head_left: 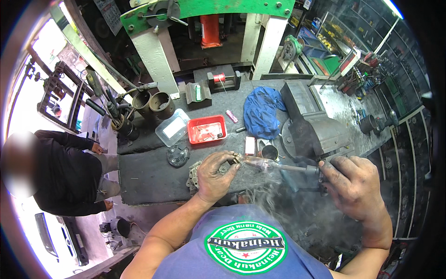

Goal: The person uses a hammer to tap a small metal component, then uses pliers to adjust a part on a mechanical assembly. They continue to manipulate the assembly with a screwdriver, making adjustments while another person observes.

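My left hand (pixel 214 174) is closed on a small brass-coloured part (pixel 236 158), held above the dark bench at centre. My right hand (pixel 350 186) grips the dark handle of a soldering-iron-like tool (pixel 295 168), whose metal end meets or nearly meets that part; I cannot tell if they touch. Pale smoke (pixel 265 200) drifts below the tool. A cast metal housing (pixel 193 178) lies beside and partly behind my left hand, with a black vented round cover (pixel 178 157) to its left. A metal cup (pixel 269 153) stands just behind the tool.
A red tray (pixel 207 120), clear lid (pixel 168 135), blue cloth (pixel 261 109) and several cans (pixel 161 102) occupy the bench (pixel 144 176). A large vice (pixel 320 130) stands at right, a green-and-white press frame (pixel 146 51) behind. A person in dark clothing (pixel 67 172) stands at the left edge.
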The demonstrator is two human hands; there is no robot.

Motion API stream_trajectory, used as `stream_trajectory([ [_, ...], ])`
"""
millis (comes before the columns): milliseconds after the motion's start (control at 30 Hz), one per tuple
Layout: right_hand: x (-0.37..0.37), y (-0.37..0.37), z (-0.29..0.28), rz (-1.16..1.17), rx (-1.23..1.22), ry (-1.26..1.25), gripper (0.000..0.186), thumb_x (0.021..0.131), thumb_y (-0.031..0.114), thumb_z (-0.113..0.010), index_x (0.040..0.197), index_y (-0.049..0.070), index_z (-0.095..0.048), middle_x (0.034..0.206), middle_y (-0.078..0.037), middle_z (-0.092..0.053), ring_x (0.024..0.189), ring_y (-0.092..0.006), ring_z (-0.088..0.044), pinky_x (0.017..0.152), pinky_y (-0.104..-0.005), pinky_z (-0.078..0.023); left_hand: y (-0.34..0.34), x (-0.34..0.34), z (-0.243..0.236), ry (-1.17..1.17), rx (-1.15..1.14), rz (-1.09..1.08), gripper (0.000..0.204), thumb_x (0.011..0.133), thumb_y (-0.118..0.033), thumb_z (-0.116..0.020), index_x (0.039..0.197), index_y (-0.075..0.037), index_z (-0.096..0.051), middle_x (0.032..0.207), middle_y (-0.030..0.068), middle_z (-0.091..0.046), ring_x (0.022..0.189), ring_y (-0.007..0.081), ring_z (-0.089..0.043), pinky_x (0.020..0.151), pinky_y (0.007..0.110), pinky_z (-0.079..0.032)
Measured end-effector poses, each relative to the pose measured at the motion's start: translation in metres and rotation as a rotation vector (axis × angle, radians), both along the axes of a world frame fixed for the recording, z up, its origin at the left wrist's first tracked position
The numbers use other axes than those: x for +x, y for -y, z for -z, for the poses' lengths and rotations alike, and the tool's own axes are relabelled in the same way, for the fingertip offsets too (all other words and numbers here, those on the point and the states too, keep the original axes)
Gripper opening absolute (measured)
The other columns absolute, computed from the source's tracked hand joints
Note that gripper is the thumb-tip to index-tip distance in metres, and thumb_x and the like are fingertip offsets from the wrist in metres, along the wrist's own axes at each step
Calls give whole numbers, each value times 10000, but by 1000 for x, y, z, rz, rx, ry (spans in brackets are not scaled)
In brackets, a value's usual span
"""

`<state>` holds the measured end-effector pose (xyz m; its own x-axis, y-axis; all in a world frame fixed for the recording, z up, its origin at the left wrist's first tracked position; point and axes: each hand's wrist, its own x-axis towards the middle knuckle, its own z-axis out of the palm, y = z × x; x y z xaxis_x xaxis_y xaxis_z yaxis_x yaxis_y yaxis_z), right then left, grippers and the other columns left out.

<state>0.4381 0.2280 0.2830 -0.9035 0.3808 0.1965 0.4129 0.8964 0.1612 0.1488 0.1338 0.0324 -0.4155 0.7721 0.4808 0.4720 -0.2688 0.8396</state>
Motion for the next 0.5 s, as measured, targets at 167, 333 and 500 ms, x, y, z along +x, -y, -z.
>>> stream_trajectory([
  [167,-2,-2,-2,-28,39,-3,408,766,111,-833,1171,74,-800,1010,-84,-736,793,-264,-700,659,-414,-544,1,1,3,-10,-2,-6,277,820,-19,-917,1064,-44,-790,1111,121,-823,1063,282,-789,949,400,-609],
  [333,-6,-3,-3,-6,44,14,392,771,95,-829,1163,84,-802,1008,-72,-735,787,-263,-690,656,-419,-535,4,1,4,-16,-35,-1,292,822,-9,-913,1087,-48,-796,1131,117,-832,1070,265,-799,962,396,-615],
  [500,-12,-3,-9,-24,69,40,419,750,101,-849,1167,88,-805,1010,-70,-732,809,-269,-690,674,-424,-535,5,2,4,30,-7,12,273,838,-12,-907,1085,-49,-796,1136,125,-831,1074,275,-798,960,405,-617],
])
